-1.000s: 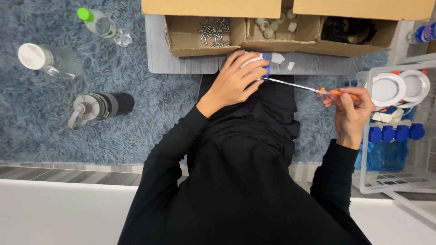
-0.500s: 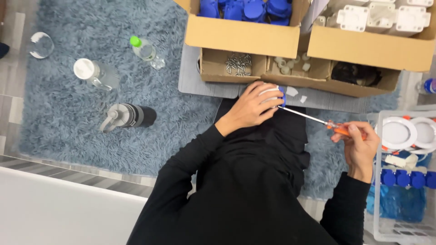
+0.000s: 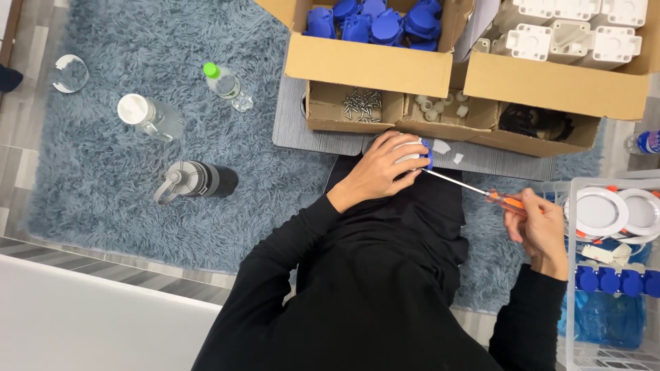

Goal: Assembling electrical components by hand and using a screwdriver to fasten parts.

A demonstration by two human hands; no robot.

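Observation:
My left hand (image 3: 382, 168) is closed over a small white and blue plastic part (image 3: 421, 152) resting on my dark lap. My right hand (image 3: 540, 230) grips the orange handle of a screwdriver (image 3: 481, 191). Its thin metal shaft runs up and left, and the tip meets the part under my left fingers. Most of the part is hidden by the hand.
A low cardboard tray (image 3: 323, 122) holds screws (image 3: 362, 104) and small white pieces. Behind it stand a box of blue parts (image 3: 375, 65) and a box of white parts (image 3: 550, 82). A clear crate (image 3: 576, 288) at right holds round white and blue parts. Bottles (image 3: 196, 180) lie on the blue rug.
The view has tilted forward, bringing the boxes of blue and white parts into sight. Both hands keep their hold on the part and the screwdriver.

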